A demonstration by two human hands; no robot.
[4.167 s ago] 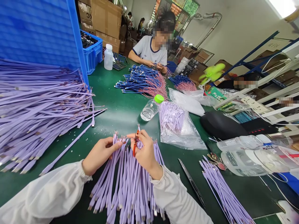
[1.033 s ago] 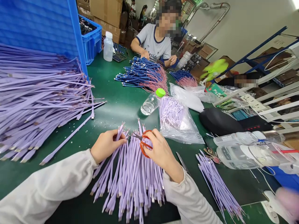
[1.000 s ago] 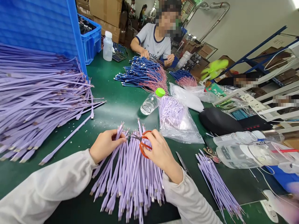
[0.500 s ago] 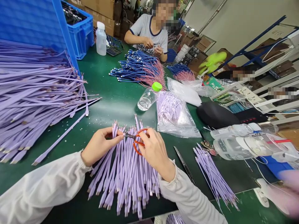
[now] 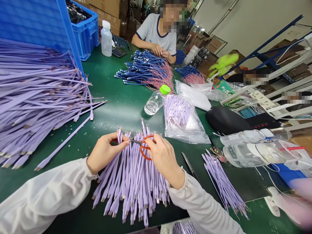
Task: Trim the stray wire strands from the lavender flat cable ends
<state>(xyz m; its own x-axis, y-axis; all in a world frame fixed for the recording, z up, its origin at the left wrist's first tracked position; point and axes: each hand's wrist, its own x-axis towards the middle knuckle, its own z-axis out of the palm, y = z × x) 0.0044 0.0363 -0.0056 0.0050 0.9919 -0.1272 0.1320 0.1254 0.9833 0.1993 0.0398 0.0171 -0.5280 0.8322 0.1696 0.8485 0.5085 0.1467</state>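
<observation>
I had the left hand [image 5: 106, 152] pinched firmly on a bunch of lilac flat cables [image 5: 131, 182], the right hand [image 5: 164, 159] curled around orange-handled scissors [image 5: 145, 150]

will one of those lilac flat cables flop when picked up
Probably droops somewhat: a lilac flat cable looks flexible, as strips in the large lilac heap bow under their own weight. It likely feels light, being so thin. Loose ones may slide apart easily, judging by their fan across the green table mat.
</observation>
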